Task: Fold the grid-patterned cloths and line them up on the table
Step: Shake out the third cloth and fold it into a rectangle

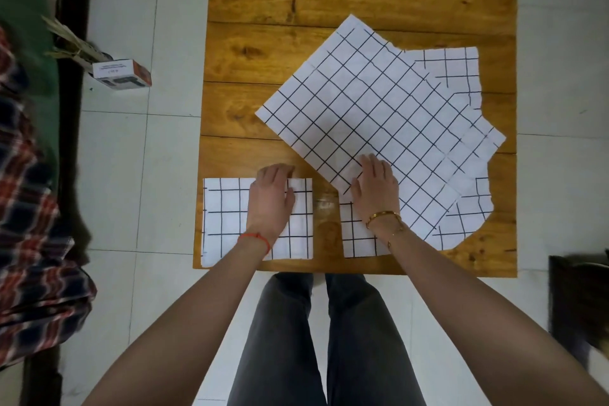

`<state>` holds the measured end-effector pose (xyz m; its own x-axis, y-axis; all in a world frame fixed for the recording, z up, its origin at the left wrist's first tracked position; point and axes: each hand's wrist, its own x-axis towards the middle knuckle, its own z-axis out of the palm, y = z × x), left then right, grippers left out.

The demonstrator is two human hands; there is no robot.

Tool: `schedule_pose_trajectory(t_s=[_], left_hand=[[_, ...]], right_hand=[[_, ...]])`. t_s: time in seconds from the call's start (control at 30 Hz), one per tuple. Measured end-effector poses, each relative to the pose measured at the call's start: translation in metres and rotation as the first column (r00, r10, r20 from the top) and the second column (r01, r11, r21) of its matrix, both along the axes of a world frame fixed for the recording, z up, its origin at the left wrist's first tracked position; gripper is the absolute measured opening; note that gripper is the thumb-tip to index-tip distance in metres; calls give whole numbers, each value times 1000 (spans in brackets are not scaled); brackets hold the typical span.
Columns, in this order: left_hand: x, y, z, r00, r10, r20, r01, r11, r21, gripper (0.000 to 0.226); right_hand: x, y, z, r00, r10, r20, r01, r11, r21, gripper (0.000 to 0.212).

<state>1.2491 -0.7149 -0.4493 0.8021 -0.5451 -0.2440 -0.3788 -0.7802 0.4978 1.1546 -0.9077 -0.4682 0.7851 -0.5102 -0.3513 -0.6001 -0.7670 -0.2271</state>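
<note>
A folded white cloth with a black grid (227,217) lies at the near left corner of the wooden table (263,43). My left hand (271,198) rests flat on its right half, fingers curled over its far edge. A pile of unfolded grid cloths (372,109) spreads across the middle and right of the table, the top one turned diagonally. My right hand (375,189) lies on the near corner of that top cloth, fingers bent down on it. Another grid cloth (357,237) shows under my right wrist near the front edge.
The square table stands on a white tiled floor (138,175). A small white box (120,73) lies on the floor to the left, beside a green mat (23,26) and a plaid fabric (29,208). A dark object (580,300) sits at the right edge.
</note>
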Motion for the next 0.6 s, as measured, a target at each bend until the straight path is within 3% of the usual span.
schedule_pose_trajectory(t_s=[0.2,0.4,0.6], left_hand=[[29,-46,-4,987,-162,-5,161,974,158,60],[47,-78,-6,980,-182,-77,197,918,344,69],[40,-99,-10,976,-188,-108,214,906,365,66]], right_hand=[[-10,-47,-9,998,61,22,-63,989,131,53],[0,-105,-6,989,139,47,-144,981,127,50],[23,-158,-2,981,189,42,-193,969,155,49]])
